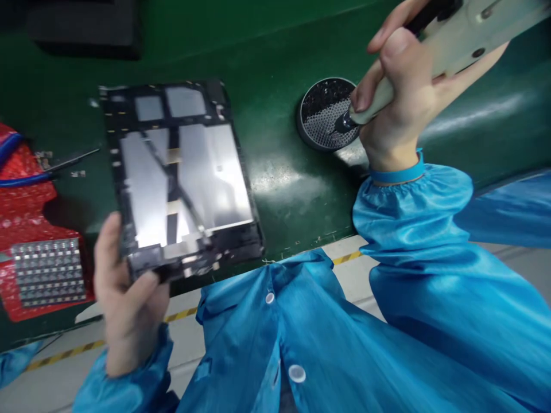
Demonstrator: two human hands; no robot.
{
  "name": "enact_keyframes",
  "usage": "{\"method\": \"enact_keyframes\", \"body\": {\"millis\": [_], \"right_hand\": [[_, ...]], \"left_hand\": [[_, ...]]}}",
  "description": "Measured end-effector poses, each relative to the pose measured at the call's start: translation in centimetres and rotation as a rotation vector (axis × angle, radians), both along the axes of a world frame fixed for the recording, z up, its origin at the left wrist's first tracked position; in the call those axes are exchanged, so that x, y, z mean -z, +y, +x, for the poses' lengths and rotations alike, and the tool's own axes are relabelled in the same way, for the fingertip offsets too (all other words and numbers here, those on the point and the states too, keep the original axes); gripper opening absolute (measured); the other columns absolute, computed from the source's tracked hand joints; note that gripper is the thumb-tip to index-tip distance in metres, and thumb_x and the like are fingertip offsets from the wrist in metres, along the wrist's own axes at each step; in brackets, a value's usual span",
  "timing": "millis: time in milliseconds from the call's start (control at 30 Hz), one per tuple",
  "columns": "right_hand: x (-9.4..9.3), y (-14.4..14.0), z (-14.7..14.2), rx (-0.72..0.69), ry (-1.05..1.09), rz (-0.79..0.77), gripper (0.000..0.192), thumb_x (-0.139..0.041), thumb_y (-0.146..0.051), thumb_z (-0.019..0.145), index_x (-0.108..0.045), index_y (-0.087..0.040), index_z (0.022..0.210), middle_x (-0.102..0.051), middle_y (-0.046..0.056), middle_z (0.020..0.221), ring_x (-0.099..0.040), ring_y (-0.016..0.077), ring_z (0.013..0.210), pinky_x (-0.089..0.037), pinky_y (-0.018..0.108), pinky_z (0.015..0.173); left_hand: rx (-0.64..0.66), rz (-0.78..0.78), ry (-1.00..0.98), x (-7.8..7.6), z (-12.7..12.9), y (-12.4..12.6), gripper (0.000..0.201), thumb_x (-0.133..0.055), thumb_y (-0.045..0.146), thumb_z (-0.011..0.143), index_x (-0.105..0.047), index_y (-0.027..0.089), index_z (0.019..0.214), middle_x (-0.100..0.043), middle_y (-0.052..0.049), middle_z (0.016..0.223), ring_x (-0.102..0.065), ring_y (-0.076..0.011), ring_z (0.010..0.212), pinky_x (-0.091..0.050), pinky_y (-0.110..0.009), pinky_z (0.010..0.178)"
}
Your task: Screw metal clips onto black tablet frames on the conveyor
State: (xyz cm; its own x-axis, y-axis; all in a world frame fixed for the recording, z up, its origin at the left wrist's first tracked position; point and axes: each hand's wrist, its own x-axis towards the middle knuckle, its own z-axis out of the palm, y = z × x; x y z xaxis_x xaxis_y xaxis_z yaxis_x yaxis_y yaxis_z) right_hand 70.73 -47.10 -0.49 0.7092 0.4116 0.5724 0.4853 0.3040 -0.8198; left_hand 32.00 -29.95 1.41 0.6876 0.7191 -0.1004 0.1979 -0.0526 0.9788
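My left hand (131,298) grips the lower left corner of an opened tablet (206,172), thumb on top. Its inside faces up, with silver plates, dark tape strips and small parts along the edges. In my right hand (404,86) is a pale electric screwdriver (456,40), fingers wrapped round its body near the front. The bit points down into a round dish (321,115) with a perforated plate and dark, tiny pieces at its far side, probably screws. Whether the bit carries a screw is too small to tell.
Red bubble wrap (26,212) lies at the left on the green table (275,74), bearing a block of small parts in rows (49,272). Near it are tweezers (75,160) and a blue cord (26,182). A black box (86,28) stands at the back left.
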Motion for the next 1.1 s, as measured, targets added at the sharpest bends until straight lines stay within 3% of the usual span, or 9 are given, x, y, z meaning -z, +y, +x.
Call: {"method": "enact_keyframes", "body": {"millis": [67, 200, 300, 400, 500, 667, 767, 933, 1100], "right_hand": [[0.2, 0.0, 0.2, -0.002, 0.020, 0.003, 0.057, -0.073, -0.049, 0.098, -0.035, -0.020, 0.129, -0.059, -0.004, 0.102, -0.041, -0.0060, 0.058, -0.029, 0.027, 0.051], [1.0, 0.2, 0.9, 0.000, 0.040, 0.033, 0.064, -0.072, -0.053, 0.097, -0.032, -0.017, 0.130, -0.059, -0.008, 0.101, -0.047, -0.0080, 0.062, -0.035, 0.015, 0.052], [1.8, 0.3, 1.5, 0.020, 0.027, 0.069, 0.059, -0.070, -0.053, 0.096, -0.030, -0.017, 0.121, -0.058, -0.010, 0.099, -0.048, -0.0095, 0.064, -0.035, 0.009, 0.053], [2.4, 0.1, 2.0, 0.007, 0.007, 0.063, 0.060, -0.071, -0.054, 0.095, -0.029, -0.017, 0.116, -0.059, -0.010, 0.103, -0.049, -0.0089, 0.065, -0.037, 0.010, 0.051], [2.4, -0.3, 2.1, -0.021, -0.001, 0.055, 0.059, -0.069, -0.054, 0.096, -0.029, -0.017, 0.115, -0.060, -0.009, 0.108, -0.052, -0.0075, 0.067, -0.039, 0.011, 0.051], [1.3, -0.6, 0.8, -0.020, 0.037, 0.009, 0.057, -0.070, -0.046, 0.098, -0.030, -0.016, 0.124, -0.059, -0.007, 0.105, -0.059, -0.0031, 0.076, -0.042, 0.015, 0.055], [1.0, -0.8, 0.3, 0.009, 0.052, -0.004, 0.059, -0.070, -0.042, 0.099, -0.029, -0.015, 0.131, -0.060, -0.005, 0.111, -0.058, -0.0031, 0.073, -0.043, 0.019, 0.055], [1.7, -0.8, 1.1, 0.017, 0.050, 0.018, 0.061, -0.070, -0.048, 0.099, -0.030, -0.016, 0.131, -0.059, -0.005, 0.113, -0.055, -0.0043, 0.069, -0.041, 0.019, 0.053], [2.0, -0.5, 1.7, 0.028, 0.049, 0.047, 0.069, -0.076, -0.053, 0.094, -0.030, -0.016, 0.129, -0.057, -0.006, 0.105, -0.057, -0.0024, 0.069, -0.038, 0.015, 0.050]], "left_hand": [[0.031, -0.073, -0.062, 1.8, 1.0, -0.4, 0.090, -0.096, 0.052, 0.087, -0.057, 0.059, 0.167, -0.065, 0.007, 0.166, -0.065, -0.0424, 0.152, -0.063, -0.066, 0.124], [0.186, -0.116, -0.084, 3.4, 4.1, -1.4, 0.088, -0.091, 0.046, 0.100, -0.047, 0.051, 0.176, -0.055, -0.001, 0.177, -0.063, -0.0395, 0.156, -0.067, -0.061, 0.121], [0.296, -0.023, -0.044, 3.0, 5.6, -2.1, 0.096, -0.091, 0.054, 0.102, -0.037, 0.048, 0.181, -0.053, -0.008, 0.178, -0.069, -0.0391, 0.149, -0.073, -0.055, 0.111], [0.398, 0.162, 0.172, 1.4, 6.0, -1.9, 0.101, -0.091, 0.056, 0.101, -0.034, 0.044, 0.184, -0.061, -0.014, 0.165, -0.080, -0.0340, 0.120, -0.077, -0.046, 0.090], [0.452, 0.527, 0.378, -0.6, 6.2, 1.0, 0.089, -0.095, 0.048, 0.097, -0.054, 0.037, 0.176, -0.061, -0.015, 0.159, -0.077, -0.0320, 0.107, -0.076, -0.051, 0.091], [0.477, 0.947, 0.469, -2.0, 7.0, 10.2, 0.119, -0.116, 0.009, 0.061, -0.065, 0.030, 0.167, -0.067, -0.015, 0.160, -0.064, -0.0487, 0.151, -0.048, -0.070, 0.135], [0.501, 0.974, 0.556, -1.9, 7.4, 13.7, 0.117, -0.118, 0.002, 0.050, -0.073, 0.023, 0.156, -0.074, -0.012, 0.153, -0.071, -0.0440, 0.144, -0.054, -0.065, 0.131], [0.504, 0.967, 0.614, -1.7, 7.5, 14.2, 0.094, -0.114, 0.007, 0.060, -0.078, 0.020, 0.146, -0.078, -0.009, 0.139, -0.074, -0.0381, 0.134, -0.061, -0.059, 0.123], [0.475, 0.978, 0.689, -0.7, 6.8, 15.0, 0.071, -0.099, 0.056, 0.077, -0.080, 0.021, 0.136, -0.072, -0.010, 0.113, -0.074, -0.0436, 0.121, -0.067, -0.067, 0.106]]}}
